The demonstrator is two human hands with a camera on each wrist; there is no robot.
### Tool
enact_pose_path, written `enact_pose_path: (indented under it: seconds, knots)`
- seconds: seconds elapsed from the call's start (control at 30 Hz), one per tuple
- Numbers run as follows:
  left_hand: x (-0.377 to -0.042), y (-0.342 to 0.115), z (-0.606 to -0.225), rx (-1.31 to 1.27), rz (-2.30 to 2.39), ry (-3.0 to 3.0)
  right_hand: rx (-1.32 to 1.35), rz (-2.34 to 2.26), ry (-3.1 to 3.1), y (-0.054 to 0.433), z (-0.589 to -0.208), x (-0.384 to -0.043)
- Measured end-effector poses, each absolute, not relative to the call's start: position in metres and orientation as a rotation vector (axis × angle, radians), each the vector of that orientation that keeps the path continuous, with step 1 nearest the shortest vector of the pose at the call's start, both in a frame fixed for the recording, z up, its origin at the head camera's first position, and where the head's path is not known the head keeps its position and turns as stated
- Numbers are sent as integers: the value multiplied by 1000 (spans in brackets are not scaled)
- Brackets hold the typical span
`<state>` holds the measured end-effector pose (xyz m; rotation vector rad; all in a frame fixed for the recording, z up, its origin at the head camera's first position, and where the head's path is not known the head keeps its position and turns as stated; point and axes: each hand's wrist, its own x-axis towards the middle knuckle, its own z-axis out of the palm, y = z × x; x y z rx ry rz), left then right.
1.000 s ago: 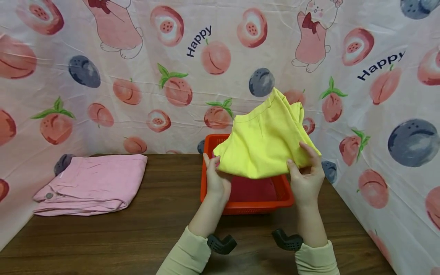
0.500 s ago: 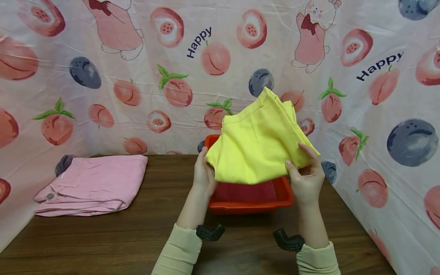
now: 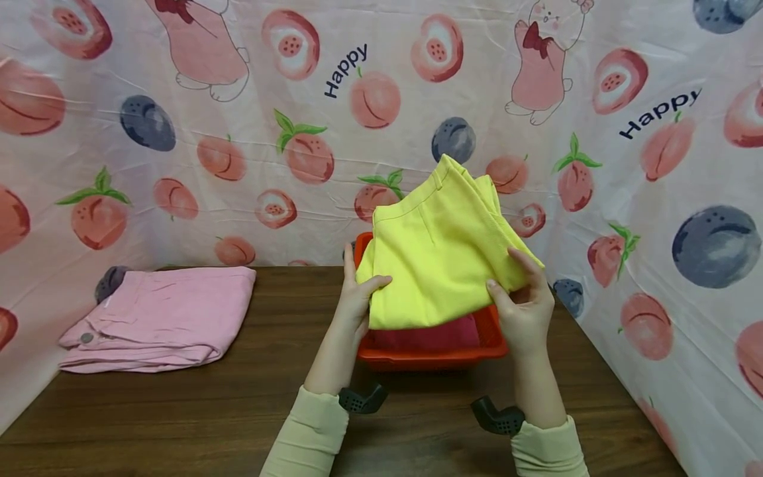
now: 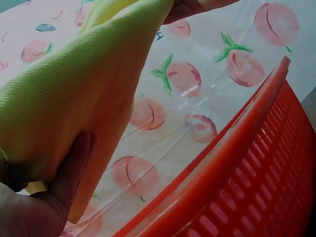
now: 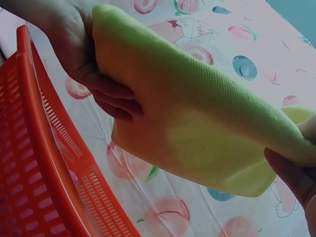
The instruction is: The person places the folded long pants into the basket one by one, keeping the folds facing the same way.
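Observation:
Folded yellow trousers, with a belt loop and waistband at the top edge, are held up over a red-orange basket. My left hand pinches their lower left end, thumb in front and fingers behind. At the lower right corner my right hand grips them between thumb and fingers. The right wrist view shows the underside of the trousers stretched between both hands. Below them, dark pink cloth lies in the basket, partly hidden.
Folded pink trousers lie on the left of the brown wooden table. A fruit-printed curtain hangs behind and along both sides. From the left wrist view, the basket's slotted wall stands close below the hands.
The left hand has moved left and taken a fresh grip, its thumb now on the front. The yellow trousers have shifted left and slightly down, with the right hand following a little.

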<state>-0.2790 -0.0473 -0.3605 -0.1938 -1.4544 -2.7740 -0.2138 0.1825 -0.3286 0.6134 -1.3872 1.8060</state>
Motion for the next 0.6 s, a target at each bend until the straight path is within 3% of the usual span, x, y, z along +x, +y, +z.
enact_pose_path:
  seconds: [0.2,0.6]
  knots:
    - [-281,-47,-363,-365,-2750,-1492,626,1797,-1419,190,-330,-219]
    - [-280,-45,-365,-419,-2676,-1565,696,2042,-1545,211,-334,-225]
